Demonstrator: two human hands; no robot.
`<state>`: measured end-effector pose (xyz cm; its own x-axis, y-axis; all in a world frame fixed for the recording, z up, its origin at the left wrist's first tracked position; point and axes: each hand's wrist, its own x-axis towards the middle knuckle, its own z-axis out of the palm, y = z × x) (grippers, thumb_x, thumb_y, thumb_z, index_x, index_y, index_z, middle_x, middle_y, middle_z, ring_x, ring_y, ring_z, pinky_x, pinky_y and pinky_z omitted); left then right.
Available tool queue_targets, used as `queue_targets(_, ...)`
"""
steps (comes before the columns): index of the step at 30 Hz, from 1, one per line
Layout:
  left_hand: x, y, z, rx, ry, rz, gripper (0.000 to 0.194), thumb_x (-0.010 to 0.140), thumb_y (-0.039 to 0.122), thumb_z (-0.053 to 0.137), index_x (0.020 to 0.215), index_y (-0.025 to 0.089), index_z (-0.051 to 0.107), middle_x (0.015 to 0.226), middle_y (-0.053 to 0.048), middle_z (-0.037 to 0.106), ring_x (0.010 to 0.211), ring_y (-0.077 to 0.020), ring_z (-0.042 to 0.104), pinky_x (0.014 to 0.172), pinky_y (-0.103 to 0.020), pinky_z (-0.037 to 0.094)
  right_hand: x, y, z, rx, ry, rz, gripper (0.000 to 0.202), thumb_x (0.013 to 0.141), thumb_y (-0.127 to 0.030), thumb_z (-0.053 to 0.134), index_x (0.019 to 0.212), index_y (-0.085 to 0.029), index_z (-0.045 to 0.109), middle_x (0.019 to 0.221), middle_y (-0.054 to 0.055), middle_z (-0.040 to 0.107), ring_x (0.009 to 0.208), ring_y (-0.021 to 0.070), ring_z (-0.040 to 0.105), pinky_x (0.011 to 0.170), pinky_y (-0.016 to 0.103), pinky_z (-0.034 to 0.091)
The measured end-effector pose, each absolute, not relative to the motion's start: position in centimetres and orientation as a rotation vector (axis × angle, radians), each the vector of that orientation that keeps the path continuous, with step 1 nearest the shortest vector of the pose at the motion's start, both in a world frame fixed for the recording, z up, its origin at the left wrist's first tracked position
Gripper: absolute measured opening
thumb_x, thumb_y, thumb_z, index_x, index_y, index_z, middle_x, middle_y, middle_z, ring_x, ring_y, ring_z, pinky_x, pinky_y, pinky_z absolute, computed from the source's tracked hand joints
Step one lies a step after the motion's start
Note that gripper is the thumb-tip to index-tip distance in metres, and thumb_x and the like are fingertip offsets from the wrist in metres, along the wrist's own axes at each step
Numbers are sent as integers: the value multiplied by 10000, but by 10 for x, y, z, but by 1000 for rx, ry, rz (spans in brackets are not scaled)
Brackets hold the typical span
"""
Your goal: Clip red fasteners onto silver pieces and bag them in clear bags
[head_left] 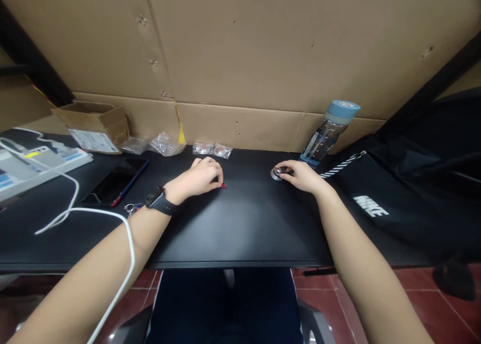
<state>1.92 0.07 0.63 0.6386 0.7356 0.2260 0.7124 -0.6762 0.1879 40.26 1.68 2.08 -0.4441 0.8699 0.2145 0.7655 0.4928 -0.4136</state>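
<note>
My left hand (203, 178), with a black watch (161, 200) on its wrist, rests on the black tabletop (240, 229) near the middle. Its fingers are pinched on a small red loop (224, 186), which pokes out at the fingertips. Further right, my right hand (299, 176) is closed on a small round metal object (276, 174) at the tabletop. A clear bottle with a blue lid (326, 133) stands just behind my right hand.
Two small clear packets (212, 149) lie near the cardboard wall. An open cardboard box (93, 128), a phone (112, 183), keys (131, 209) and a power strip (41, 166) are left. A white cable (130, 239) crosses my left forearm. A black bag (406, 184) lies right.
</note>
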Motion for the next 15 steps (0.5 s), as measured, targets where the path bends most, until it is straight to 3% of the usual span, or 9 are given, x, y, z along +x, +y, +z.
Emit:
queue_targets(5, 26, -4, 3, 2827, 1248, 512, 113, 938, 221, 654, 834, 230, 696, 1016, -36, 754, 1148, -275, 565, 880, -401, 267, 398, 13, 23, -1299, -2296, 313, 305, 872, -221, 670, 1170, -204, 732, 1145, 93, 773, 942, 235, 745, 901, 386, 584)
queue_targets(10, 30, -5, 5, 2805, 1330, 682, 139, 989, 217, 577, 886, 228, 670, 936, -34, 749, 1035, -245, 643, 913, -424, 265, 378, 2, 26, -1223, -2238, 213, 533, 747, -234, 767, 1273, -232, 681, 1116, 70, 770, 821, 216, 739, 798, 362, 601)
queue_targets(15, 43, -13, 14, 2690, 1352, 856, 104, 978, 235, 620, 1048, 271, 688, 981, -10, 784, 1073, -242, 656, 941, -434, 267, 350, -13, 27, -1028, -2152, 443, 557, 722, -212, 760, 1272, -230, 671, 1104, 61, 746, 784, 180, 734, 769, 329, 622)
